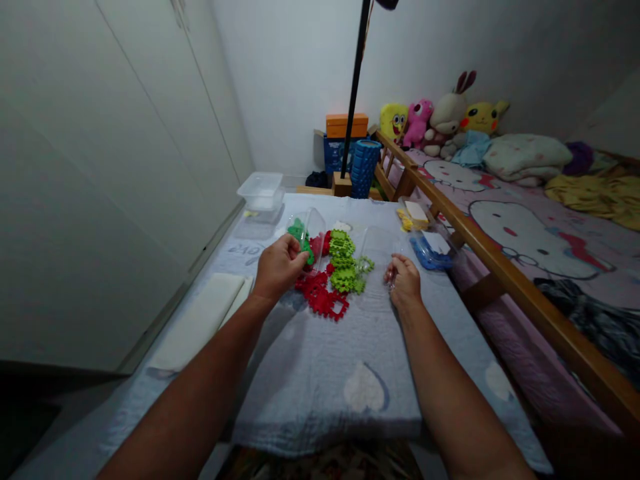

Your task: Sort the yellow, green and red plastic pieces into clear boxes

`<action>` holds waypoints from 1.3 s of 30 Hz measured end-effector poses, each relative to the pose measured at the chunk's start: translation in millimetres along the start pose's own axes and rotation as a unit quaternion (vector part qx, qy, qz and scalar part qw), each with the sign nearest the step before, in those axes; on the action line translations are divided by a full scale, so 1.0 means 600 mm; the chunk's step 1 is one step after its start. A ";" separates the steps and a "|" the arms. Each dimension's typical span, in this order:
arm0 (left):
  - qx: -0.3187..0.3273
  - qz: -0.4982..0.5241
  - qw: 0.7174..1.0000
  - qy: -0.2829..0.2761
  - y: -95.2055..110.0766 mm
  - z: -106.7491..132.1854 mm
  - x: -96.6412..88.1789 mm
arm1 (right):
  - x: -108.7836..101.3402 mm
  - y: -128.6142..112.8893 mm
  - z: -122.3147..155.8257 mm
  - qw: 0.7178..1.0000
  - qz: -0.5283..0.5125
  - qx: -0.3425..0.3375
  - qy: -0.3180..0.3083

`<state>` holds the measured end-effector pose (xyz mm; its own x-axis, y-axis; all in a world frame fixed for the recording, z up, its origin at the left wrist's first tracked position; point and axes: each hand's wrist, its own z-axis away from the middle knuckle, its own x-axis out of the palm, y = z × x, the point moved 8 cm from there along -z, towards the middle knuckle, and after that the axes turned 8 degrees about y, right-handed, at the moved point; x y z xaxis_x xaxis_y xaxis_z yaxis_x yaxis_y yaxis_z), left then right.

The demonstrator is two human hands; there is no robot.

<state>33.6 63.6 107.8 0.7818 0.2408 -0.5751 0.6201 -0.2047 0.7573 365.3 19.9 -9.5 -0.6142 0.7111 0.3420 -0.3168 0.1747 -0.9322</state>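
My left hand (281, 268) pinches the edge of a tilted clear plastic container (316, 223) over the left part of the toy pieces. Dark green toothed pieces (299, 231) show at or behind its wall; whether they lie inside it I cannot tell. Between my hands, red toothed plastic pieces (320, 297) and lime green toothed pieces (343, 250) lie heaped on the cloth. My right hand (404, 280) is closed on the right edge of a clear rectangular plastic lid (377, 257), partly over the lime green pieces. The lid could also be a shallow box.
Stacked clear containers (261, 190) stand at the back left. Boxes with yellow pieces (406, 220) and blue pieces (427, 257) sit along the right edge. A folded white cloth (203, 320) lies at left. A wooden bed rail (475, 240) borders the table; a black pole (354, 93) rises behind.
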 end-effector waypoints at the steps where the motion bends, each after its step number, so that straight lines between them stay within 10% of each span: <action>1: 0.008 -0.013 1.000 -0.006 0.002 0.000 0.006 | 0.000 0.000 0.000 1.000 -0.001 0.001 -0.001; 14: 0.222 -0.227 0.946 -0.056 0.063 0.048 0.092 | 0.000 -0.005 0.006 1.000 -0.021 0.021 0.008; 23: 0.280 -0.245 0.928 0.030 0.064 0.035 0.071 | -0.002 0.001 -0.002 0.999 -0.026 0.026 0.006; 30: 0.153 0.054 0.980 0.114 0.058 0.036 -0.002 | 0.007 -0.008 0.007 1.000 -0.022 0.019 -0.004; 39: -0.128 0.388 0.910 -0.073 0.021 0.099 0.088 | 0.049 -0.039 0.055 0.993 -0.060 0.014 -0.101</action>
<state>86.4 17.2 68.4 0.9898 -0.0144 0.1417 -0.1420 -0.0276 0.9895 331.1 14.4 26.4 -0.7021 0.5352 0.4697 -0.4144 0.2293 -0.8807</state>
